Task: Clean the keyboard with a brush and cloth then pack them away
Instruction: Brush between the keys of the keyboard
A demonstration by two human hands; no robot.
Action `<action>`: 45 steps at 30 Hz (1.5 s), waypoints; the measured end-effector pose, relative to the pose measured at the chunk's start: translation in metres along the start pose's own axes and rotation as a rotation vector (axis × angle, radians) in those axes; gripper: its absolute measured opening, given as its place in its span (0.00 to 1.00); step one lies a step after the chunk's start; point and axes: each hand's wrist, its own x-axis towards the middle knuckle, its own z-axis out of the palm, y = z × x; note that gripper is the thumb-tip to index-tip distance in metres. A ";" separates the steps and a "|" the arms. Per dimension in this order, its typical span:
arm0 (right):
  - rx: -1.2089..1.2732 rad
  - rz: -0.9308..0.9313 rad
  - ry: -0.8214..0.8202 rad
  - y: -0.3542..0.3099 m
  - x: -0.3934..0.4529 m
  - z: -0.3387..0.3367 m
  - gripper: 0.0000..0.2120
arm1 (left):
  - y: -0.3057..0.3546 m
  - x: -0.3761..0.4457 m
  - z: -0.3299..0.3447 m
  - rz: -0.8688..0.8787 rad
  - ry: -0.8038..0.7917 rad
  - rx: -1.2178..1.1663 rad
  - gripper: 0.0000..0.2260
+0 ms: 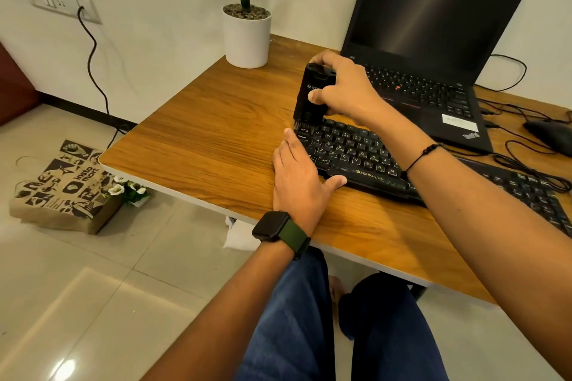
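Observation:
A black keyboard (365, 161) lies slantwise on the wooden desk (216, 133). My right hand (346, 86) grips a black block-shaped brush (311, 96) upright, its bristles down on the keyboard's far left corner. My left hand (298, 176) lies flat with straight fingers against the keyboard's left end, thumb along the front edge. No cloth is in view.
An open black laptop (433, 49) stands behind the keyboard. A white plant pot (246, 37) sits at the desk's back left corner. A mouse (548, 133) and cables lie at the right. A printed paper bag (65, 185) rests on the floor at the left.

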 end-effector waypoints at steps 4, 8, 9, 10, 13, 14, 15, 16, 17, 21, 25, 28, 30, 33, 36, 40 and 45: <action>0.035 -0.010 -0.037 0.002 -0.010 0.000 0.21 | 0.000 0.000 0.001 -0.003 0.014 -0.014 0.52; 0.057 -0.020 -0.060 0.003 -0.016 0.000 0.20 | 0.000 0.000 0.001 -0.005 0.010 -0.024 0.52; 0.063 -0.019 -0.061 0.004 -0.016 -0.001 0.20 | 0.000 0.000 0.001 -0.005 0.013 -0.026 0.52; 0.071 -0.013 -0.056 0.005 -0.016 -0.002 0.20 | 0.000 0.000 0.001 -0.005 0.014 -0.025 0.52; 0.061 -0.005 -0.015 0.008 -0.012 -0.005 0.20 | 0.000 0.000 0.002 -0.004 0.010 -0.016 0.51; 0.048 -0.010 -0.001 0.008 -0.011 -0.005 0.21 | -0.001 0.001 0.002 -0.005 0.009 -0.013 0.50; 0.026 -0.018 0.009 0.009 -0.009 -0.006 0.21 | -0.001 0.001 0.003 -0.005 0.009 -0.009 0.49; 0.003 -0.025 0.017 0.009 -0.008 -0.006 0.21 | -0.002 0.001 0.003 -0.003 0.009 -0.002 0.49; -0.009 -0.028 0.023 0.010 -0.007 -0.006 0.22 | -0.002 0.002 0.004 0.001 0.006 0.004 0.49; 0.020 -0.038 0.078 0.015 -0.002 -0.008 0.22 | -0.002 0.002 0.004 0.008 0.001 0.019 0.49; 0.013 -0.033 0.133 0.021 0.003 -0.014 0.21 | -0.002 0.001 0.003 0.016 0.004 0.022 0.49; -0.019 -0.039 0.140 0.027 0.006 -0.017 0.21 | -0.002 0.002 0.003 0.012 0.011 0.019 0.49; 0.001 -0.040 0.128 0.030 0.006 -0.018 0.22 | -0.002 0.003 0.003 0.008 0.024 0.017 0.48; 0.018 -0.051 0.079 0.033 0.007 -0.018 0.24 | -0.002 0.006 0.002 -0.016 0.028 -0.018 0.47; -0.019 -0.078 0.010 0.033 0.006 -0.019 0.28 | -0.003 0.008 0.000 -0.041 0.043 -0.068 0.45; -0.110 -0.154 -0.059 0.034 0.005 -0.022 0.32 | -0.002 0.010 0.000 -0.053 0.061 -0.106 0.43; -0.082 -0.162 -0.073 0.041 0.000 -0.028 0.29 | -0.001 0.009 0.001 -0.062 0.109 -0.125 0.41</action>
